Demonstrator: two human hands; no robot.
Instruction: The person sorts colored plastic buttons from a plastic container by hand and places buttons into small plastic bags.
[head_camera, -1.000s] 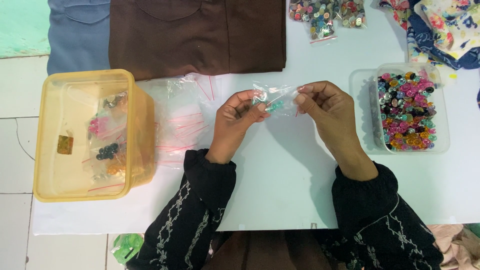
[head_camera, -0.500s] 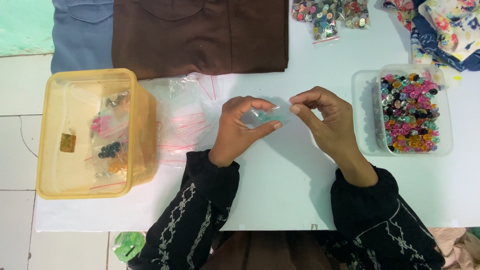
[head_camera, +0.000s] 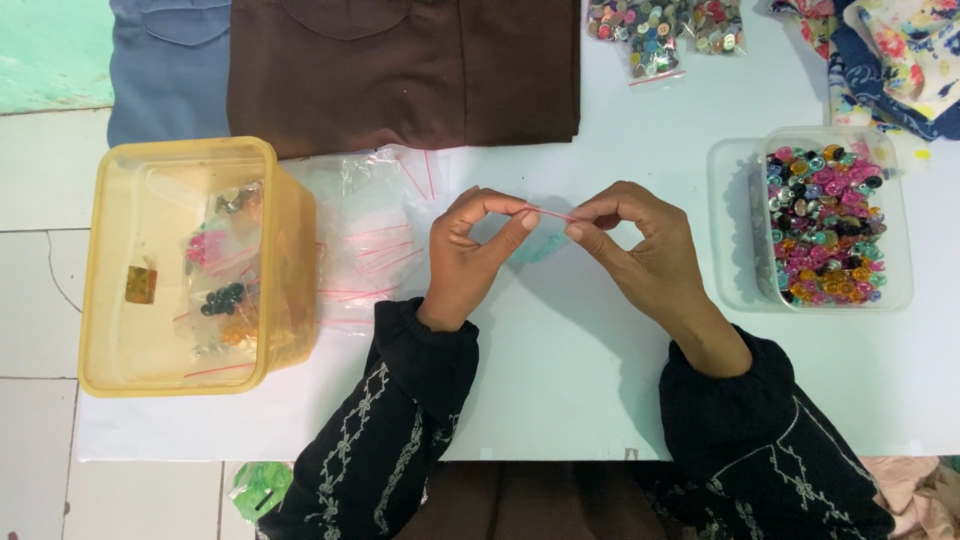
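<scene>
My left hand (head_camera: 472, 255) and my right hand (head_camera: 635, 250) pinch the red-striped top edge of a small clear zip bag (head_camera: 541, 243) between thumb and forefinger, above the white table (head_camera: 560, 390). A few teal buttons show inside the bag, which hangs between the two hands. Both sleeves are black with pale embroidery.
A yellow plastic tub (head_camera: 185, 265) with small bags of buttons stands at the left. A pile of empty clear zip bags (head_camera: 370, 240) lies next to it. A clear box of mixed coloured buttons (head_camera: 825, 225) sits at the right. Brown cloth (head_camera: 400, 65), blue cloth (head_camera: 165, 70), button bags (head_camera: 660, 30) and floral fabric (head_camera: 880, 50) lie at the back.
Both hands have come closer together on the bag's top edge, pinching along the red strip. The bag hangs lower between them.
</scene>
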